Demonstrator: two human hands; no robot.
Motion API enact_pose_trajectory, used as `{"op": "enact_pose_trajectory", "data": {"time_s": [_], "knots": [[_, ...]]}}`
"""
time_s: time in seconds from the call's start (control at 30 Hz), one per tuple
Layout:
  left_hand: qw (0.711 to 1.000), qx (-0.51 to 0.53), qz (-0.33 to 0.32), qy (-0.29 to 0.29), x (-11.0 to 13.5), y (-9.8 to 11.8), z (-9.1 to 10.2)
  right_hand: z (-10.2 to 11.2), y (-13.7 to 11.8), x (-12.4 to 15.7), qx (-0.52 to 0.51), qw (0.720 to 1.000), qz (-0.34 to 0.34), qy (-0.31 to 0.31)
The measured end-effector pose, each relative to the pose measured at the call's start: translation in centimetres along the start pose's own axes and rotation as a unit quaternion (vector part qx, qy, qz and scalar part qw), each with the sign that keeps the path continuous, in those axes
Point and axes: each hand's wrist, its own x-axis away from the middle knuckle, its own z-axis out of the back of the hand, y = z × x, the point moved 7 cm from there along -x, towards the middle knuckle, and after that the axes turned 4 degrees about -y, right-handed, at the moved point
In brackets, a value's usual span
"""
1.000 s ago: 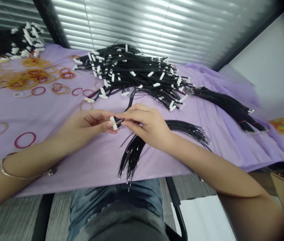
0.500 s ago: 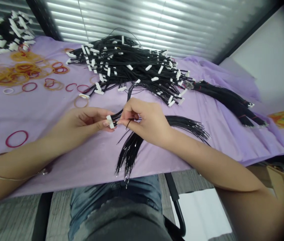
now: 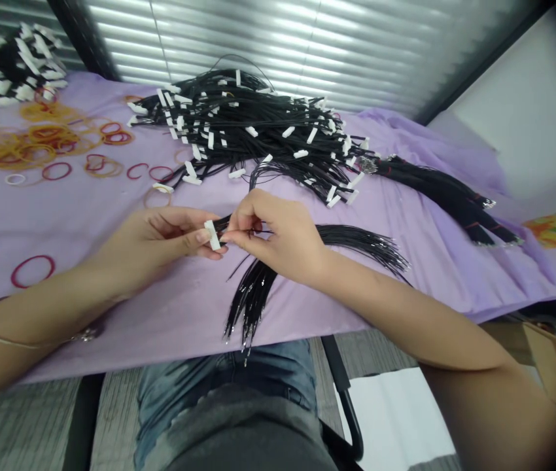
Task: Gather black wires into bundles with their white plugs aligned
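My left hand (image 3: 174, 234) pinches a white connector (image 3: 212, 235) between thumb and fingers, and black wires run out of it to the right. Close beside it, my right hand (image 3: 278, 232) is closed with thumb and forefinger pinching a thin black wire (image 3: 264, 231) at the connector's wire side. Under the right hand, loose black wires with bare metal tips (image 3: 253, 304) hang toward the table's front edge. Another sheaf of black wires (image 3: 364, 241) lies out to the right of that hand. The right palm hides part of the wires.
A big heap of black wire harnesses with white connectors (image 3: 258, 124) lies at the back. Tied wire bundles (image 3: 435, 190) rest at the right. Rubber bands (image 3: 37, 144) are scattered on the purple cloth (image 3: 111, 190) at left. More connectors (image 3: 27, 65) are piled at far left.
Both hands have shifted slightly left with the connector. The right fingertips have come closer to the connector along the wire. The heap and the rubber bands look the same.
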Motion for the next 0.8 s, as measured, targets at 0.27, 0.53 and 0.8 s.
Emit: {"op": "enact_pose_trajectory", "data": {"time_s": [0.27,0.53,0.8], "knots": [[0.997,0.078,0.013,0.017,-0.3,-0.1,0.3,0.8,-0.1,0.0,0.081,0.988,0.131,-0.027],[0.992,0.123,0.03,0.002,-0.2,-0.1,0.0,0.4,-0.9,0.4,0.174,0.965,0.196,0.001],[0.991,0.125,0.04,-0.007,-0.1,-0.3,-0.1,0.6,-1.6,0.4,0.2,0.958,0.206,0.001]]}}
